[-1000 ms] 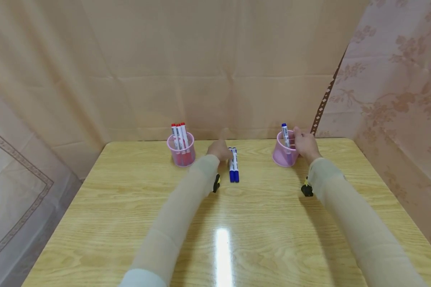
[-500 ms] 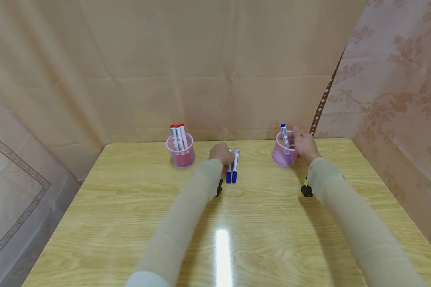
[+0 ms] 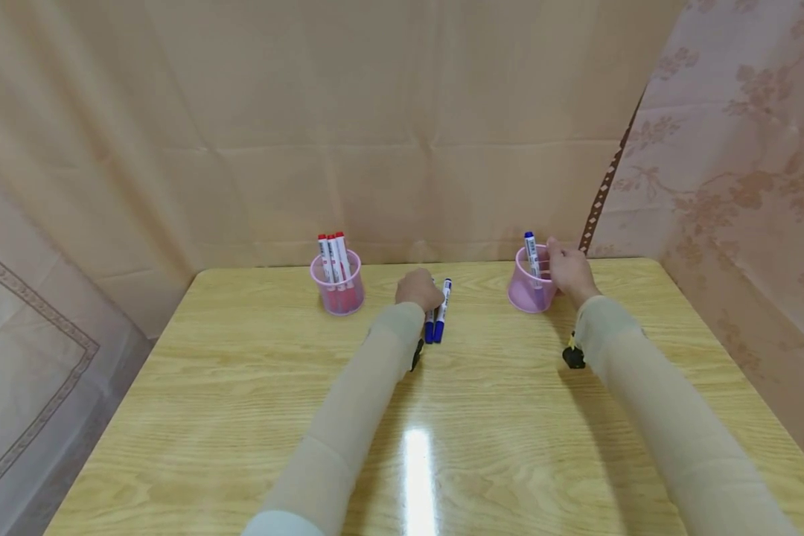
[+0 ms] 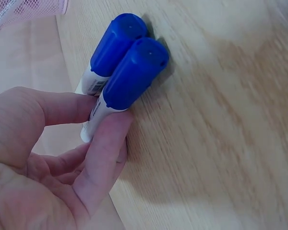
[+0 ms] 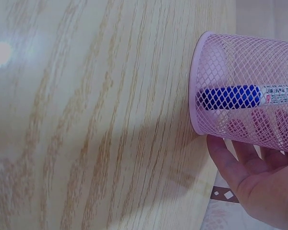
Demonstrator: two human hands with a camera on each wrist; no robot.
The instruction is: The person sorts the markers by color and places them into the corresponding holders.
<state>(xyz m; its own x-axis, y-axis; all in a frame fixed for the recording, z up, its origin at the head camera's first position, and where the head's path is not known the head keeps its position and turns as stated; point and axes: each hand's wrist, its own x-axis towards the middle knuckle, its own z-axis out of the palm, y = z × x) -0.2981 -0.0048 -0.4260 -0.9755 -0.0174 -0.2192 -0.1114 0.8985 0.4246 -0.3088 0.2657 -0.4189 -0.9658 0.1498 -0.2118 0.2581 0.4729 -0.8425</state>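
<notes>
Two blue-capped white markers lie side by side mid-table, caps toward me. My left hand (image 3: 418, 290) is over them; thumb and finger pinch the left marker (image 4: 137, 72) just below its cap in the left wrist view. The other marker (image 3: 444, 309) lies right alongside, angled slightly to the right. At the right my right hand (image 3: 572, 272) holds the side of a pink mesh pen cup (image 3: 529, 294), with fingers showing through the mesh in the right wrist view. One blue marker (image 5: 235, 97) stands inside that cup, cap end down.
A second pink mesh cup (image 3: 342, 301) stands at the back left with several red-ended markers (image 3: 335, 257) upright in it. The wooden table (image 3: 241, 417) ends at a beige curtain (image 3: 275, 134) behind the cups.
My left hand has shifted slightly right over the markers. The right marker has swung, its far end now pointing more to the right. My right hand and its cup have stayed put.
</notes>
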